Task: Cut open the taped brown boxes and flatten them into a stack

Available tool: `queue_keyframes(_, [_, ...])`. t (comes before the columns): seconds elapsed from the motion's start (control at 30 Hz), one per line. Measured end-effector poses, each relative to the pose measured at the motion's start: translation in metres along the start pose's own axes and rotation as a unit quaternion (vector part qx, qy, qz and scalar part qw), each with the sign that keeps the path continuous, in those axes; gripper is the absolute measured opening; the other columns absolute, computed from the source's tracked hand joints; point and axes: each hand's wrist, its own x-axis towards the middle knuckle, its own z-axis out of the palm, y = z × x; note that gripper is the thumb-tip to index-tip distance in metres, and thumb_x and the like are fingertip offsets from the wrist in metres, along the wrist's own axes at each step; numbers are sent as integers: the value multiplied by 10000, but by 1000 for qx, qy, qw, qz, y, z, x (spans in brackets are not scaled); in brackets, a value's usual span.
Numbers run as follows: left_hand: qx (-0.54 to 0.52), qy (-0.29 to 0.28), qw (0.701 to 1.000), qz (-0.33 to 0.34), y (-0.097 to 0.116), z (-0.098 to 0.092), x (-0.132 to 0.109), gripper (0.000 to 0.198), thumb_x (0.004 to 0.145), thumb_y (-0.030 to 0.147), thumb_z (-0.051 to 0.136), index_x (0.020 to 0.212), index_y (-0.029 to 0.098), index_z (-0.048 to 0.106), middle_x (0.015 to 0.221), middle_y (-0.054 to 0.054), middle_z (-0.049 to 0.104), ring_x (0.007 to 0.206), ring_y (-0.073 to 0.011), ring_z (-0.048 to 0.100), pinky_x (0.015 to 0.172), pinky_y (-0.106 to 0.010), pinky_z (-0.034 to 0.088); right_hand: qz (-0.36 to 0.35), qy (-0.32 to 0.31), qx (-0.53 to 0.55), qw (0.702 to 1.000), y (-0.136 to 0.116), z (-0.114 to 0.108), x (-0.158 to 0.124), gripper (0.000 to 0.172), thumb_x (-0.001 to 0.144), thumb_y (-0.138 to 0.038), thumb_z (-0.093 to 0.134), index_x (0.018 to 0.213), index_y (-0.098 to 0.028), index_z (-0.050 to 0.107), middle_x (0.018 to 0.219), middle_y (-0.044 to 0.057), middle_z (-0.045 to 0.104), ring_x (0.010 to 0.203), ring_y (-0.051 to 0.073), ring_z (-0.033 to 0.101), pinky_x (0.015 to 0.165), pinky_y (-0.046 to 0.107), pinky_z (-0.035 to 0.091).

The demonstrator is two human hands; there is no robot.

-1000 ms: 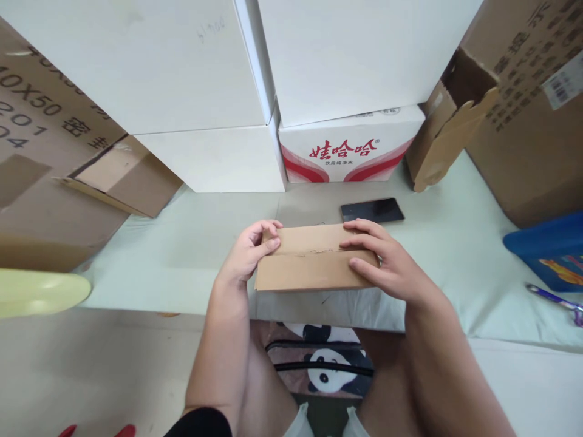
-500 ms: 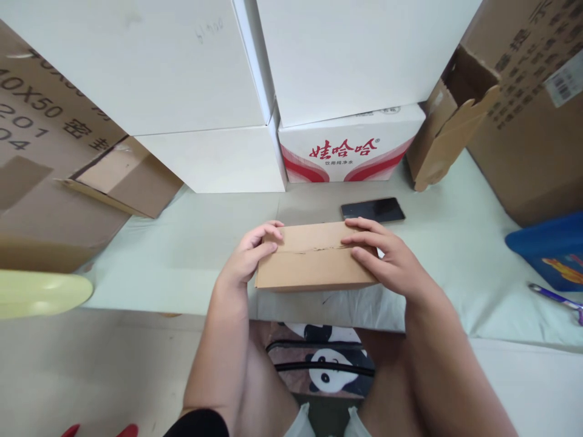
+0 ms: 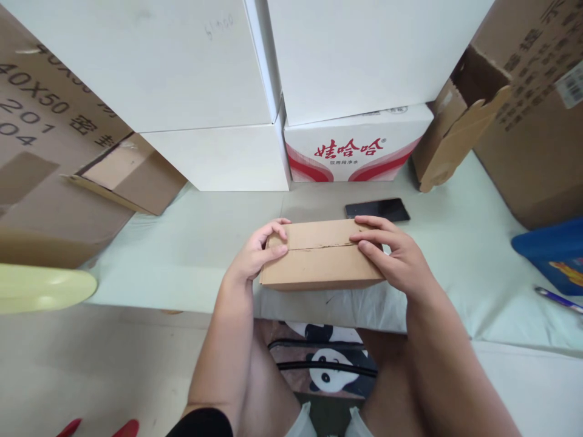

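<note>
A small brown cardboard box [image 3: 319,261] rests near the front edge of the covered table, its two top flaps meeting along a rough seam. My left hand [image 3: 264,250] grips the box's left end, thumb on top and fingers bent round the far corner. On the right end lies my right hand [image 3: 387,249], its fingers and thumb pressed on the top flaps and the palm by the side. A dark phone [image 3: 380,209] lies flat just behind the box, near my right fingertips.
White cartons [image 3: 214,158] and a red-and-white water carton [image 3: 355,149] stand along the back. Large brown cartons flank both sides, with an open cardboard box [image 3: 455,127] at right. A blue container [image 3: 551,255], a purple pen-like item [image 3: 558,298] and a yellow-green object [image 3: 45,288] lie outward.
The view has shifted slightly, so everything sits a little further right. My left thumb and fingers have moved slightly inward over the box's top; my right hand keeps its hold.
</note>
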Motion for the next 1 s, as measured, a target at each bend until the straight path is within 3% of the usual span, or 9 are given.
queue_keyframes(0.13, [0, 1, 1000, -11, 2, 0, -1, 487, 625, 478, 889, 839, 192, 559, 1389, -98, 503, 1201, -289, 523, 930, -335, 407, -46, -56, 5, 997, 6, -5, -3, 258, 933, -442, 648, 1067, -286, 804, 1413, 112, 636, 1374, 329, 576, 1176, 557, 452])
queue_keyframes(0.33, [-1, 7, 1000, -13, 3, -6, -1, 494, 613, 474, 899, 839, 187, 567, 1383, -104, 519, 1198, -291, 538, 904, -325, 418, -81, -184, -31, 979, 11, -13, -7, 610, 773, -569, 809, 1310, -304, 698, 1561, 139, 440, 1568, 421, 286, 1265, 648, 287])
queue_keyframes(0.63, [-24, 12, 999, -22, 2, -8, -2, 459, 617, 437, 899, 841, 194, 581, 1377, -98, 569, 1128, -264, 590, 849, -308, 454, -41, -250, -72, 965, 1, -19, -11, 737, 748, -496, 846, 1415, -339, 576, 1650, 117, 295, 1607, 404, 195, 1256, 610, 342])
queue_keyframes(0.77, [-41, 19, 999, -23, 2, -6, 0, 461, 600, 416, 899, 827, 196, 564, 1304, -77, 603, 1033, -226, 598, 810, -290, 459, -53, -238, -70, 967, -1, -18, -12, 665, 769, -405, 831, 1387, -332, 598, 1633, 123, 314, 1573, 388, 293, 1238, 584, 381])
queue_keyframes(0.9, [-86, 57, 995, -9, 0, -2, 5, 450, 627, 498, 847, 862, 208, 596, 1087, -44, 651, 829, -182, 584, 704, -278, 446, -73, -165, -31, 983, 0, -13, -11, 580, 789, -441, 833, 1319, -325, 626, 1554, 126, 424, 1497, 357, 425, 1208, 556, 427])
queue_keyframes(1.0, [-92, 105, 990, 26, -5, -1, 7, 449, 678, 569, 776, 917, 210, 648, 1067, -49, 674, 862, -204, 606, 738, -292, 468, -63, -125, -20, 990, 1, -10, -11, 567, 794, -462, 831, 1307, -340, 623, 1569, 116, 423, 1490, 353, 434, 1183, 560, 447])
